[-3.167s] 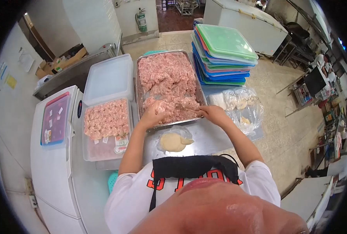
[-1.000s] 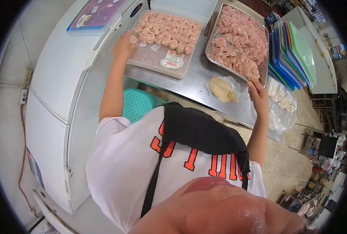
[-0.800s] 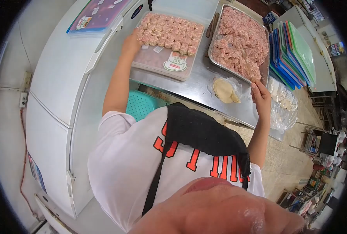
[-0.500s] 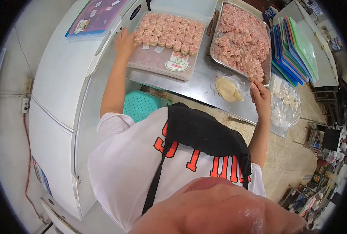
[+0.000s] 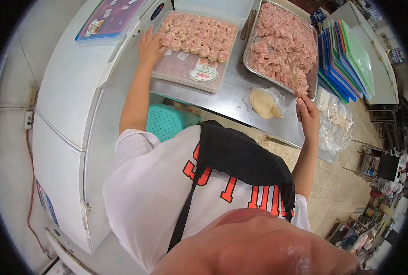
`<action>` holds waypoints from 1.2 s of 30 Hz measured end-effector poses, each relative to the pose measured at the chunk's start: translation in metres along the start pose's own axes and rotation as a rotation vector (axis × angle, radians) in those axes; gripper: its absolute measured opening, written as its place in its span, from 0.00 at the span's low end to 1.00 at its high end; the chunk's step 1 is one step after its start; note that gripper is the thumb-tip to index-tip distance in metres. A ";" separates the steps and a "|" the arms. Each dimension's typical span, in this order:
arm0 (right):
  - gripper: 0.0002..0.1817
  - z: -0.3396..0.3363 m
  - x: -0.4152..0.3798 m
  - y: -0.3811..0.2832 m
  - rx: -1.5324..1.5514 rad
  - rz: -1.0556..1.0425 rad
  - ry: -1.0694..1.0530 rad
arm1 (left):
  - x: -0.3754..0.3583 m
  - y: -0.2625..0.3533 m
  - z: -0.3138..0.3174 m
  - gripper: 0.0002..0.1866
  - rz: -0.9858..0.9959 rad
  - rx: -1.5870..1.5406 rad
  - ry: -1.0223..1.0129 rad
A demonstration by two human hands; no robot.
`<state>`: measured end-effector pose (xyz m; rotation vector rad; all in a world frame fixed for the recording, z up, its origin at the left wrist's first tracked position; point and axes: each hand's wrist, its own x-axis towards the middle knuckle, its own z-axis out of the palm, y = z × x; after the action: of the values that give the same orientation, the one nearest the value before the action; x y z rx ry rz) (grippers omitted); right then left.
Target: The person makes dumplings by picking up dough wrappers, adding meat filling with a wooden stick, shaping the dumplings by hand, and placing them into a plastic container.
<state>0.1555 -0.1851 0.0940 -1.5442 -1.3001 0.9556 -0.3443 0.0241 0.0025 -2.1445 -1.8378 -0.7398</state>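
My left hand [image 5: 150,49] lies at the left edge of the tray of dumplings, fingers stretched out, its thumb side against the end of the nearest row. Open-topped, meat-filled dumplings [image 5: 197,33] stand packed in rows on a plastic lid [image 5: 178,73] with a label. In my right hand [image 5: 309,118], closed fingers grip the end of a thin spatula [image 5: 294,78], whose blade lies in the ground meat [image 5: 282,41]. A metal tray [image 5: 270,79] holds this meat. Round dough wrappers [image 5: 262,103] sit stacked on plastic film between my hands.
Coloured plastic lids [image 5: 341,59] stand upright right of the meat tray. A clear bag [image 5: 336,121] with pale contents rests at the table's right end. A white freezer [image 5: 71,87] is on my left, with more lids [image 5: 107,20] on top. Below stands a turquoise stool [image 5: 165,123].
My left hand has shifted slightly, its fingers spreading along the edge of the dumpling tray. The view has moved a little. My right hand keeps its grip on the spatula.
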 end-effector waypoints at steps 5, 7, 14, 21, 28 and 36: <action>0.16 -0.020 0.011 0.004 0.021 0.005 -0.007 | 0.000 0.001 0.001 0.25 -0.057 0.052 -0.071; 0.15 -0.032 0.016 0.007 0.037 0.069 -0.071 | -0.001 0.020 -0.007 0.26 -0.079 0.075 -0.098; 0.20 -0.095 0.045 0.039 -0.380 0.011 -0.170 | -0.032 0.113 -0.029 0.26 0.034 -0.121 0.111; 0.20 -0.156 0.096 0.017 -1.153 -0.246 -0.318 | -0.054 0.270 -0.027 0.14 0.285 -0.470 -0.015; 0.16 -0.139 0.117 0.021 -0.912 -0.366 -0.343 | -0.075 0.245 -0.018 0.16 -0.274 -0.485 0.029; 0.16 -0.150 0.105 0.028 -0.713 -0.296 -0.386 | -0.050 0.122 0.003 0.32 -0.641 -0.192 -0.254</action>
<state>0.3216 -0.1048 0.1137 -1.6429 -2.2497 0.6399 -0.2297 -0.0409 -0.0069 -1.8053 -2.7452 -0.8149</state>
